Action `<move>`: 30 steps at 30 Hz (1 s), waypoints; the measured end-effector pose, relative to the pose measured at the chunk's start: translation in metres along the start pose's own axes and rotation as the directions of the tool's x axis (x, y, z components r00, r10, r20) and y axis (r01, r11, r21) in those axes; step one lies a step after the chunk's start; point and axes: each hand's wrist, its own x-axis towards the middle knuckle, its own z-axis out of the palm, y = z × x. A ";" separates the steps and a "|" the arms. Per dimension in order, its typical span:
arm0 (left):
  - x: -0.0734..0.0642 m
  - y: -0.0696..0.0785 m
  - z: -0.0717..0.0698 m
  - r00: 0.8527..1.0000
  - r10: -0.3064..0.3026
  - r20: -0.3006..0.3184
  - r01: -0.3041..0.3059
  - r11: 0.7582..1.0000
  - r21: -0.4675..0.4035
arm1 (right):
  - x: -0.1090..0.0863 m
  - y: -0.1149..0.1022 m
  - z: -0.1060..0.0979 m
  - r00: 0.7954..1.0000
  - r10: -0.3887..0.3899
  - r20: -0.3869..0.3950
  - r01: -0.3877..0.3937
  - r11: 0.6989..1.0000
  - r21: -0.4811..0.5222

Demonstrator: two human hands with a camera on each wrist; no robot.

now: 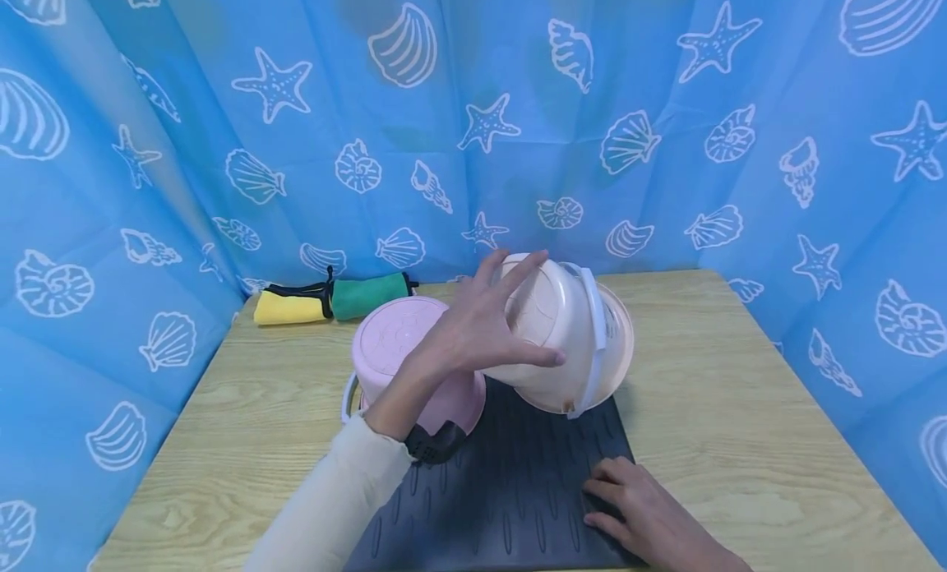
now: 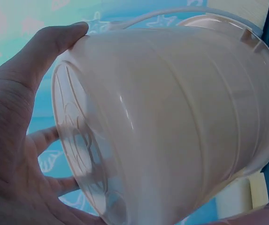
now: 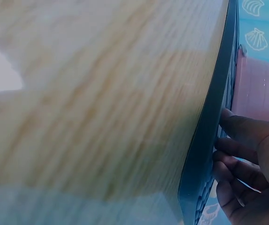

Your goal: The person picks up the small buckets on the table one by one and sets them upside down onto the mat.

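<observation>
My left hand [image 1: 481,321] grips the base end of a cream plastic bucket [image 2: 162,122], thumb on one side and fingers spread round the other. The bucket is tilted over the far right part of a dark ribbed mat [image 1: 510,490], its base toward me and its rim [image 1: 617,342] facing away to the right. Its white handle [image 1: 595,309] hangs along the side. My right hand [image 1: 629,502] rests at the mat's right edge, fingers loosely bent with the tips against the mat. Left of the cream bucket, a pink bucket [image 1: 392,334] stands upside down, partly hidden by my left forearm.
A rolled yellow cloth [image 1: 292,307] and a rolled green cloth [image 1: 370,295], both with black trim, lie at the table's back left. Blue curtains [image 1: 473,103] with shell prints enclose the wooden table [image 1: 740,424] at the back and sides.
</observation>
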 end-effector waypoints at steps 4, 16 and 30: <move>0.005 0.000 0.005 1.000 0.009 0.028 -0.010 0.999 0.033 | -0.001 0.000 0.000 0.999 0.030 0.029 -0.031 0.999 0.011; 0.017 -0.002 0.021 0.989 -0.070 0.128 0.062 0.996 0.066 | -0.002 -0.002 -0.001 0.997 0.064 0.043 -0.065 0.997 0.029; 0.029 -0.002 0.023 0.976 -0.097 0.193 0.074 0.990 0.120 | 0.001 -0.002 -0.001 0.992 0.099 0.073 -0.100 0.995 0.016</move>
